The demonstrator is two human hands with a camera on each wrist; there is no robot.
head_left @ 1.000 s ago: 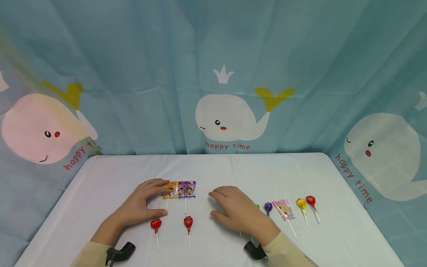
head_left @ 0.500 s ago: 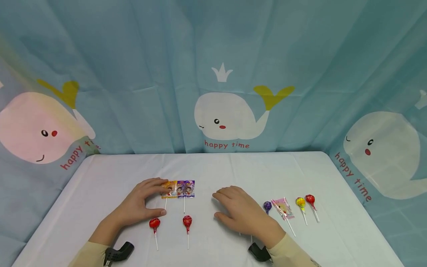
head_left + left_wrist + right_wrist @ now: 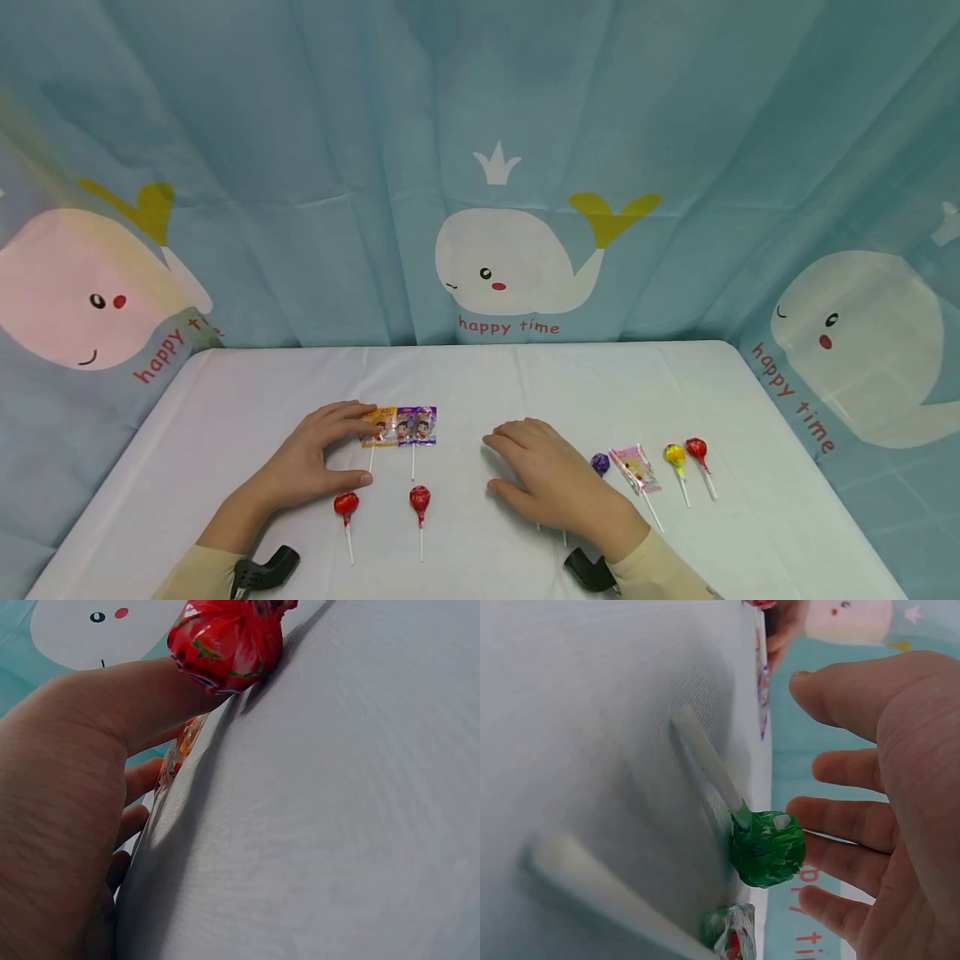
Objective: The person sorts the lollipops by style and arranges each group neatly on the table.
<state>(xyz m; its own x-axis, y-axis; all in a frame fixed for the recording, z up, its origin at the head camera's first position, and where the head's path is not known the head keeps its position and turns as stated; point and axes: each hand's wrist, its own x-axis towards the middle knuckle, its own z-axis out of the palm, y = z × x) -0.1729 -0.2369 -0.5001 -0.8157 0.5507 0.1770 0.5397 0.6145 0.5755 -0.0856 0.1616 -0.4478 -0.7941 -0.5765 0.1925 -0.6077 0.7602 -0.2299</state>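
Observation:
My left hand (image 3: 300, 458) rests at the left side of an orange flat-wrapped lollipop (image 3: 387, 427), fingertips over its wrapper and the thumb beside its stick. A purple flat-wrapped lollipop (image 3: 417, 425) adjoins it on the right. Just below the thumb lies a round red lollipop (image 3: 346, 504); another red lollipop (image 3: 420, 497) lies to its right. Bent loosely, the fingers of my right hand (image 3: 551, 475) hover over the table, holding nothing. The right wrist view shows a green lollipop (image 3: 769, 847) beside those fingers, mostly hidden from the head view.
Right of the right hand lie a purple lollipop (image 3: 600, 463), a pink flat-wrapped lollipop (image 3: 635, 468), a yellow lollipop (image 3: 674, 454) and a red lollipop (image 3: 696, 448). A blue whale-print curtain (image 3: 337, 250) hangs behind the white table (image 3: 247, 392).
My right hand has shifted slightly to the right and now covers the bit of green that showed behind it. The left hand stays at the orange lollipop.

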